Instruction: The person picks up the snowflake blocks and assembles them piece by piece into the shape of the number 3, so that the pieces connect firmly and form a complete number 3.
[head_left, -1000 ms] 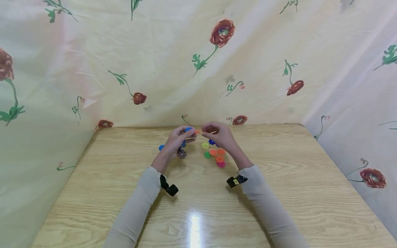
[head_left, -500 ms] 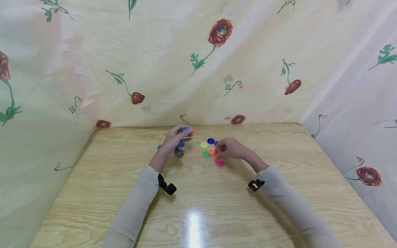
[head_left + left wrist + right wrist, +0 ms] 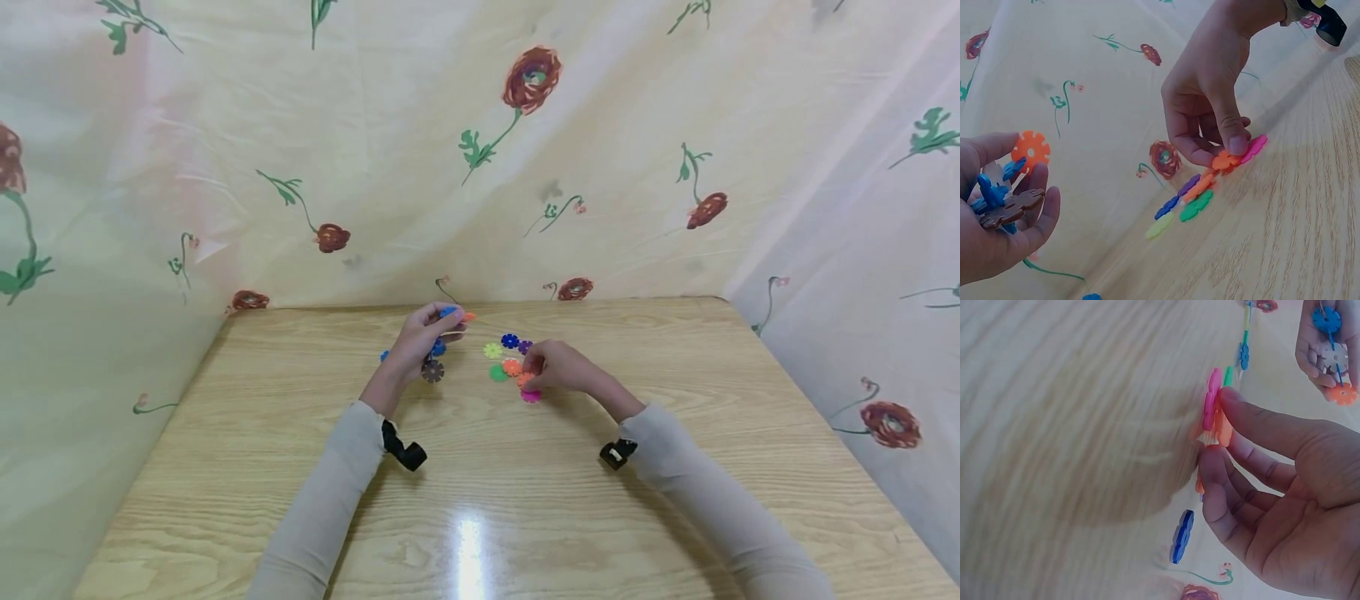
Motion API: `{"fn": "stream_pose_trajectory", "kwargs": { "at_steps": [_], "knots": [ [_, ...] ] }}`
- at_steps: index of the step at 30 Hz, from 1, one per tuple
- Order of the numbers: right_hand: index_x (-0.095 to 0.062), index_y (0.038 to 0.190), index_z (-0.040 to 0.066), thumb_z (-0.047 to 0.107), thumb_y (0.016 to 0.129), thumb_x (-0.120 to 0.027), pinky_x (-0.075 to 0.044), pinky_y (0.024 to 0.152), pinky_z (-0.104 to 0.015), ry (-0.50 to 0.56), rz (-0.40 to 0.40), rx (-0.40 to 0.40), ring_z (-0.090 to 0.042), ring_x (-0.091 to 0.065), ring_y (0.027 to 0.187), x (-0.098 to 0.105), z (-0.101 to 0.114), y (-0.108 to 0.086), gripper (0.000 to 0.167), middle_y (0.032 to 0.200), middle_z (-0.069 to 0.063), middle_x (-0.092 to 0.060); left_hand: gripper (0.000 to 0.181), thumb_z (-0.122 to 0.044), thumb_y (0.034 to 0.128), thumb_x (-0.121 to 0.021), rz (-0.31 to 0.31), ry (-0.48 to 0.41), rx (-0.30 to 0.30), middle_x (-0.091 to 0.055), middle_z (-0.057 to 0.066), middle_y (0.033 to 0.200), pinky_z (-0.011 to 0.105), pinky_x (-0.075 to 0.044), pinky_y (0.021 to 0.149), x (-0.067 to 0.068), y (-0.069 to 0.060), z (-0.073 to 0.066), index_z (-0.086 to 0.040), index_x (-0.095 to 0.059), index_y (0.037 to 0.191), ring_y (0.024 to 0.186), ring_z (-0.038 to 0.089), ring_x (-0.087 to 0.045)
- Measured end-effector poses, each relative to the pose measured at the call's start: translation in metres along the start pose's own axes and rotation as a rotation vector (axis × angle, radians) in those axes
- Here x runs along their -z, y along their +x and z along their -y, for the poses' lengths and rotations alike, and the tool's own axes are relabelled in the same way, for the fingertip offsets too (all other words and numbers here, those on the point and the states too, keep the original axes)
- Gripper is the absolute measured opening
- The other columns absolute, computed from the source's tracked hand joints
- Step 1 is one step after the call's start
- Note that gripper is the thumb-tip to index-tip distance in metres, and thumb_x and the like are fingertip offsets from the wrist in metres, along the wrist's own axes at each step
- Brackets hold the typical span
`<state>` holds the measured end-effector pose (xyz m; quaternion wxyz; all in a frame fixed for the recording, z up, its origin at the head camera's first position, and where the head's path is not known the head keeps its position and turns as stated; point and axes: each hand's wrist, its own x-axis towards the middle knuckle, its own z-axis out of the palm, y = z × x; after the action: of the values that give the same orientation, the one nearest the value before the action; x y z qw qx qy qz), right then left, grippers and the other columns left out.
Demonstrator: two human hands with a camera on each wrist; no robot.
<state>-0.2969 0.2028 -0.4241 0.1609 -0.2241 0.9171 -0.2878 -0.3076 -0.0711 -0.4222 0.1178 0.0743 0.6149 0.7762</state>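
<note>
Toward the far edge of the wooden table [image 3: 712, 367], I saw the left hand [image 3: 418, 337] holding a cluster of notched discs [image 3: 1013, 209], blue, brown and orange, while the right hand [image 3: 562, 367] pinched an orange disc [image 3: 1227, 161] between thumb and finger, just beside a pink disc [image 3: 1255, 149], a green disc [image 3: 1196, 206] lying near

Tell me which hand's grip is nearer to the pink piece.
Right: the right grip pinches an orange piece just beside the pink piece. The left grip holds joined pieces farther away, off to the left.
</note>
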Motion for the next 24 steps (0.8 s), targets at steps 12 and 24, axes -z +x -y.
{"fn": "stream_pose_trajectory", "kwargs": {
  "at_steps": [12, 24],
  "knots": [
    [-0.069, 0.095, 0.001, 0.001, 0.089, -0.075, -0.048, 0.068, -0.026, 0.097, -0.044, 0.02, -0.016, -0.054, 0.077, 0.0, 0.002, 0.008, 0.009, 0.084, -0.007, -0.064, 0.03, -0.017, 0.1001, -0.067, 0.021, -0.013, -0.005, -0.069, 0.001, 0.106, 0.059, -0.038, 0.117, 0.001, -0.001, -0.001, -0.001, -0.066, 0.126, 0.099, 0.011, -0.068],
    [-0.071, 0.109, -0.001, 0.007, 0.097, -0.068, -0.06, 0.071, -0.043, 0.274, -0.163, 0.047, -0.041, -0.066, 0.08, 0.019, 0.029, 0.017, 0.015, 0.086, -0.012, -0.068, 0.038, -0.015, 0.1002, -0.067, 0.011, -0.006, -0.005, -0.068, 0.002, 0.115, 0.056, -0.04, 0.117, 0.001, -0.001, -0.003, 0.0, -0.062, 0.135, 0.101, 0.011, -0.068]
  ]
}}
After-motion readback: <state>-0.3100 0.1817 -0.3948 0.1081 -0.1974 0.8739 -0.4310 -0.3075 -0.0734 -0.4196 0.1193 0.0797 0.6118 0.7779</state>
